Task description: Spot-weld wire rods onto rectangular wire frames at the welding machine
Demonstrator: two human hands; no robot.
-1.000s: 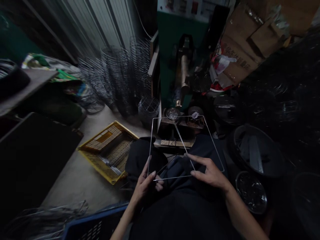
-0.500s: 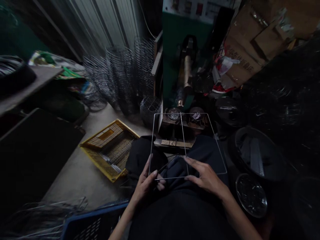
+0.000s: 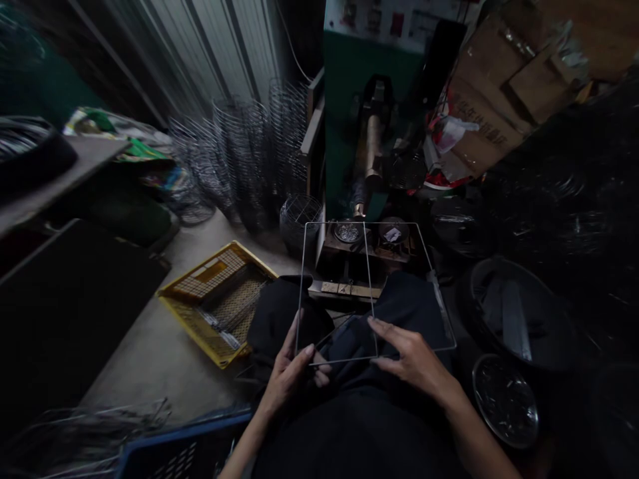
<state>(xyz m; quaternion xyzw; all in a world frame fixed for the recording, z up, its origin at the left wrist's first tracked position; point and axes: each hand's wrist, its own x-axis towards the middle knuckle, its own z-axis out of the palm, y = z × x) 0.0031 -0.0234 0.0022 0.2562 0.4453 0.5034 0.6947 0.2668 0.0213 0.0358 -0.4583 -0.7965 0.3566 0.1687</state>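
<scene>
A thin rectangular wire frame [image 3: 370, 279] with one wire across its middle is held above my lap, its far edge tilted toward the machine. My left hand [image 3: 290, 371] is closed on its near left corner, thumb on top and fingers underneath. My right hand [image 3: 413, 352] pinches the middle wire close to the near edge, with thumb and forefinger at either end of a short stretch. The right part of the frame lies over my dark trouser leg and is hard to make out.
Ahead stands a green machine [image 3: 344, 133] with small dishes [image 3: 348, 231] on its ledge. A yellow crate [image 3: 192, 329] holding wire pieces lies left, a blue crate [image 3: 187, 429] nearer. Wire basket stacks [image 3: 244, 146] line the wall. Right are a dark tub [image 3: 479, 279] and a round dish [image 3: 505, 399].
The wire frame has shifted very slightly, its near edge a little lower in view. Both hands keep the same hold. The surroundings have moved slightly with the camera.
</scene>
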